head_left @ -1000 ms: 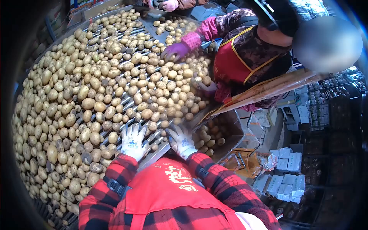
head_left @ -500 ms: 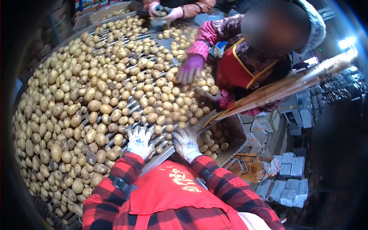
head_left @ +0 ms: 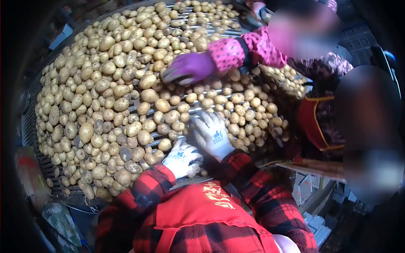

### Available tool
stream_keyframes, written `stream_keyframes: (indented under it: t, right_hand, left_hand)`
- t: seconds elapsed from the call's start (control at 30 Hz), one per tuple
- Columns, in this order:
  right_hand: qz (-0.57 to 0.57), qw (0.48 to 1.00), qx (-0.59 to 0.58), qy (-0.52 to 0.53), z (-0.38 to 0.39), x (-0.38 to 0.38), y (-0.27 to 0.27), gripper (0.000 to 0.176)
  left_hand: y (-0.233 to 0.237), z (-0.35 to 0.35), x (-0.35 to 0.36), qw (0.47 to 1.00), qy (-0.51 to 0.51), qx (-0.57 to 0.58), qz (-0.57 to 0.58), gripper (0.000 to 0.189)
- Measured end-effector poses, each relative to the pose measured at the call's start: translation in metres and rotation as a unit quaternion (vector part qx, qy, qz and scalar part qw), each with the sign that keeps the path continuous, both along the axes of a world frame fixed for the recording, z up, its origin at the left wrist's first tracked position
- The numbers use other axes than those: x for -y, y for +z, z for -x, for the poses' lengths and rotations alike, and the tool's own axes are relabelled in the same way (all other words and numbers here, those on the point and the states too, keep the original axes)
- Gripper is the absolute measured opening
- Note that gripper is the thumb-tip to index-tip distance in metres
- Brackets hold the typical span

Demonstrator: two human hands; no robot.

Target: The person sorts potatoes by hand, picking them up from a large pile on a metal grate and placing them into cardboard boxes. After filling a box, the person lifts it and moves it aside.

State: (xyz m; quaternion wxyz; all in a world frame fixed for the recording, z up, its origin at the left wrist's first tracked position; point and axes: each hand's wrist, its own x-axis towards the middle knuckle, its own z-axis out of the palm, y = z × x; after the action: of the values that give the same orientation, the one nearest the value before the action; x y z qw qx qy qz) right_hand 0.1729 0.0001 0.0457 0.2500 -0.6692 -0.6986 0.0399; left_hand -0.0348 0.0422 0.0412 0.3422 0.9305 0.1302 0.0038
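Potatoes [head_left: 148,81] on slatted bed [head_left: 31,130]

Left hand [head_left: 182,158]: fingers part-curled beside potatoes; grasp cannot be told. Right hand [head_left: 213,135]: loosely open over bed, nothing visibly held. Glove prints: blue, too small to read. Apron [head_left: 202,206]: red, yellow characters, illegible. Co-worker's purple glove [head_left: 192,68]: over potatoes, ahead.

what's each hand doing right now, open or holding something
Left hand: fingers bent; whether it holds anything can't be told
Right hand: open, beside potatoes
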Motion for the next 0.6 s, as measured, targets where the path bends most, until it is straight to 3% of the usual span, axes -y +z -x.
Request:
stream_keyframes:
  t: [0.03, 0.1, 0.13, 0.23, 0.3, 0.37, 0.47, 0.6]
  right_hand:
    - [-0.016, 1.000, -0.008, 0.016, 0.000, -0.018, 0.001, 0.051]
    - [-0.016, 0.998, -0.018, 0.059, 0.001, -0.053, 0.008, 0.053]
    - [-0.036, 0.996, -0.017, 0.085, 0.004, -0.069, 0.005, 0.056]
    - [-0.068, 0.979, -0.055, 0.183, 0.033, -0.106, 0.006, 0.058]
    - [-0.066, 0.980, -0.063, 0.177, 0.058, -0.127, 0.005, 0.058]
    - [-0.042, 0.985, -0.059, 0.154, 0.066, -0.154, -0.006, 0.056]
    - [-0.012, 0.997, 0.006, 0.081, 0.049, -0.200, -0.035, 0.048]
    - [-0.005, 0.996, 0.067, 0.053, -0.017, -0.222, -0.031, 0.045]
  left_hand:
    - [0.015, -0.003, -0.012, 0.995, 0.058, 0.023, 0.083, 0.023]
    - [0.023, 0.002, -0.039, 0.982, 0.184, 0.030, 0.041, 0.023]
    - [0.018, 0.008, -0.057, 0.968, 0.228, 0.096, -0.047, 0.024]
    - [0.011, 0.025, -0.096, 0.906, 0.413, 0.089, -0.041, 0.035]
    - [0.009, 0.035, -0.120, 0.892, 0.418, 0.023, -0.172, 0.041]
    - [0.010, 0.037, -0.136, 0.893, 0.437, -0.004, -0.110, 0.046]
    - [0.007, 0.027, -0.139, 0.901, 0.416, -0.030, -0.118, 0.058]
    - [0.005, 0.018, -0.130, 0.911, 0.371, -0.148, -0.100, 0.068]
